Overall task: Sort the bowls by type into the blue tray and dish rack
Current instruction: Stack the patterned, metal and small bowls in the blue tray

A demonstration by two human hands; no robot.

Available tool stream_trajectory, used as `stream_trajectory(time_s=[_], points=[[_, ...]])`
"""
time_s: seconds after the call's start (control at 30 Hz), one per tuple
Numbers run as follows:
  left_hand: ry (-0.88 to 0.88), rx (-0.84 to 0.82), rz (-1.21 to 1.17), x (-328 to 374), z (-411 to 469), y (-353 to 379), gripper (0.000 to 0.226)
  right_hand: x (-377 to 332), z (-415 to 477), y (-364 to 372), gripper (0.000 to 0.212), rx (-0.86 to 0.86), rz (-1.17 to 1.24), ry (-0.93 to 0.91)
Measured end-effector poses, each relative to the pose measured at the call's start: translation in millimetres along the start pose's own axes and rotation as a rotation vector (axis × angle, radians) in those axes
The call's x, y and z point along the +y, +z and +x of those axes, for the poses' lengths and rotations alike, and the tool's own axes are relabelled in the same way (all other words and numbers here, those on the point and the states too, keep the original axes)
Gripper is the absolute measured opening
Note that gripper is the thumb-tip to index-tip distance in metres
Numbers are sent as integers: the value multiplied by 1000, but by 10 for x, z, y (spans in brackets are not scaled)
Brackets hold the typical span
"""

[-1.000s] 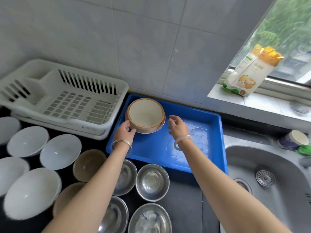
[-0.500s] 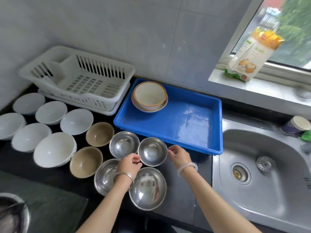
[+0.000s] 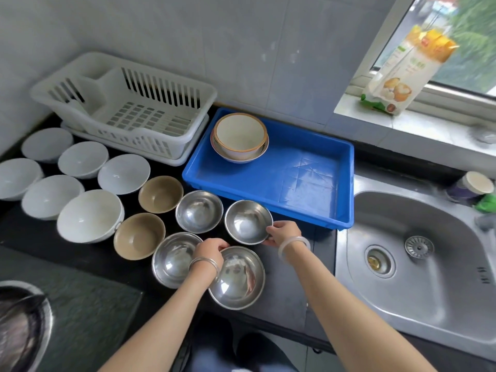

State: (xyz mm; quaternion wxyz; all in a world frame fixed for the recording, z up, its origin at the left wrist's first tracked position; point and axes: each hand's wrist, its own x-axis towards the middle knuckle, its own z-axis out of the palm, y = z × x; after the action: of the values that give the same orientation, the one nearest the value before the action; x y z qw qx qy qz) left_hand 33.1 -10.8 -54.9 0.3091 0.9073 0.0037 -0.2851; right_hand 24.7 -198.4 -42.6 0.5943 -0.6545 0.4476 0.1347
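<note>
On black counter (image 3: 292, 299) before blue tray (image 3: 295, 178): right hand (image 3: 283, 233) pinches steel bowl (image 3: 248, 222) rim; left hand (image 3: 209, 249) curled beside it, grip unclear.

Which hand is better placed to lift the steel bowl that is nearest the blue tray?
Probably the right. The right hand holds the rim of that steel bowl, beside the blue tray; whether the left hand touches it is unclear.
</note>
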Motion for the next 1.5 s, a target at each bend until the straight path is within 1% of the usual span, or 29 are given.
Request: stream_trajectory(time_s=[0.07, 0.2, 0.33, 0.43, 0.5, 0.63, 0.8, 1.0, 1.13, 1.2, 1.3, 1.37, 1.43, 1.5], points=[[-2, 7, 9, 5, 4, 10, 36, -2, -71, -73, 14, -13, 5, 0], [-26, 16, -23, 19, 27, 23, 35, 0, -210, -251, 16, -21, -17, -73], [-25, 27, -172, 54, 66, 39, 28, 39, -348, -443, 18, -1, -21, -163], [-38, 39, -317, 92, 94, 54, 27, 138, -419, -558, 11, 51, -93, -200], [-56, 45, -410, 105, 108, 77, 29, 217, -455, -590, 11, 69, -137, -208], [-111, 44, -574, 90, 102, 108, 27, 339, -503, -508, 10, 78, -183, -228], [-210, -21, -703, 47, 55, 175, 27, 415, -472, -357, 11, 79, -248, -263], [-243, -46, -745, 38, 46, 199, 33, 508, -406, -300, 5, 107, -245, -282], [-250, -52, -768, 47, 49, 200, 33, 607, -341, -344, 14, 182, -350, -340], [-260, -62, -798, 56, 44, 196, 34, 646, -308, -353, 15, 149, -278, -297], [-274, -75, -844, 73, 21, 192, 34, 687, -265, -338, 11, 4, -45, -139], [-270, -79, -846, 80, 14, 186, 34, 704, -247, -320, 16, -60, 39, -75], [-252, -85, -825, 98, 22, 169, 34, 711, -238, -305, 17, -49, 87, -70], [-223, -96, -800, 147, 46, 129, 35, 689, -238, -304, 15, -1, 119, -87]])
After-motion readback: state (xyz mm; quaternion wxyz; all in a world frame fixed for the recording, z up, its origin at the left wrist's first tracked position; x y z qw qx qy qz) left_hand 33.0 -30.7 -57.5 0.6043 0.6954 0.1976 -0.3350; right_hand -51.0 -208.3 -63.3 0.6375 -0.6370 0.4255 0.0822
